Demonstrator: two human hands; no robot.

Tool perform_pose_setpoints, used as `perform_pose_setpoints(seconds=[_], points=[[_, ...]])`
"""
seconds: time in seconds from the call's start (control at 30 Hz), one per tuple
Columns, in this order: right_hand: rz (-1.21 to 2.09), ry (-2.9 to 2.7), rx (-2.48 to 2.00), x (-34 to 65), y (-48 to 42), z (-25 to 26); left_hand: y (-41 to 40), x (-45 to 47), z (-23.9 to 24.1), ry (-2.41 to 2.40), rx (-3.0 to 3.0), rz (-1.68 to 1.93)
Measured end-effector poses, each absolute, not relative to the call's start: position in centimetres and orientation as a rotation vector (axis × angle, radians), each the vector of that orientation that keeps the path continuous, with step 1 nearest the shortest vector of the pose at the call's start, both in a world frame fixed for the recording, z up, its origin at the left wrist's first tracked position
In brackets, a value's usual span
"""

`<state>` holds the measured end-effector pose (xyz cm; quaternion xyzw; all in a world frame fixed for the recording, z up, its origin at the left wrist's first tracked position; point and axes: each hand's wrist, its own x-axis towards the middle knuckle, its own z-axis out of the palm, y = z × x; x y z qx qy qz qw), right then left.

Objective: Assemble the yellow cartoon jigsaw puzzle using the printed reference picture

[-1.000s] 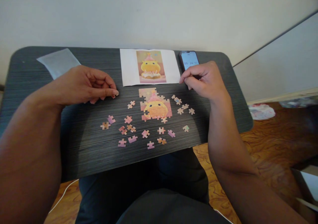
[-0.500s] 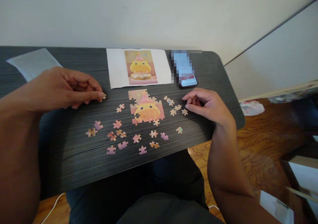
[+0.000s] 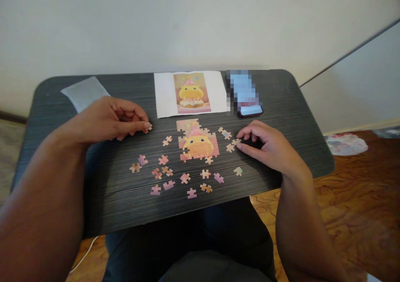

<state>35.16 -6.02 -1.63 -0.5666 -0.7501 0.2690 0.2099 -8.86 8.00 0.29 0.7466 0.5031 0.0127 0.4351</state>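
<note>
My left hand (image 3: 117,121) pinches a small jigsaw puzzle piece (image 3: 148,128) between thumb and index finger, above the table left of the partly joined puzzle (image 3: 200,142). That puzzle shows a yellow animal with a pink hat. At its right, my right hand (image 3: 261,142) rests low with thumb and index finger apart. Their tips are at a pale puzzle piece (image 3: 236,142); whether they touch it I cannot tell. Beside it lie another pale piece (image 3: 230,148) and a piece with a blue mark (image 3: 224,133). Several loose pink and brown pieces (image 3: 185,178) are spread below and left.
A printed reference picture (image 3: 192,92) on white paper lies behind the puzzle. Right of it is a phone (image 3: 245,92), partly pixelated. A translucent sheet or bag (image 3: 85,93) lies at the back left of the dark table (image 3: 125,215), which stands against a wall.
The view has shifted, so the table appears further right. My right hand has moved slightly left over the pale pieces, and one loose piece there is now hidden. My left hand still pinches its piece.
</note>
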Motion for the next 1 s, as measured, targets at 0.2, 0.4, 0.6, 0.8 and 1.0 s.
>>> perform_pose_setpoints(seconds=[0.2,0.4,0.6,0.8,1.0], points=[[0.728,-2.121,-1.598,34.95,-6.07,-1.77,8.27,-9.10,-0.40,1.160,1.786,0.110],[0.763,-2.126,-1.584,35.17,-6.11,-1.55,7.85,-8.51,0.21,1.141,1.789,0.102],[0.794,-2.027,-1.633,35.32,-6.43,-1.96,7.75,-8.20,0.36,1.146,1.781,0.118],[0.803,-2.002,-1.564,35.48,-6.24,-1.66,7.84,-8.62,0.16,1.132,1.809,0.108],[0.755,-2.002,-1.538,35.75,-6.05,-1.97,8.00,-8.72,-0.38,1.140,1.791,0.138]])
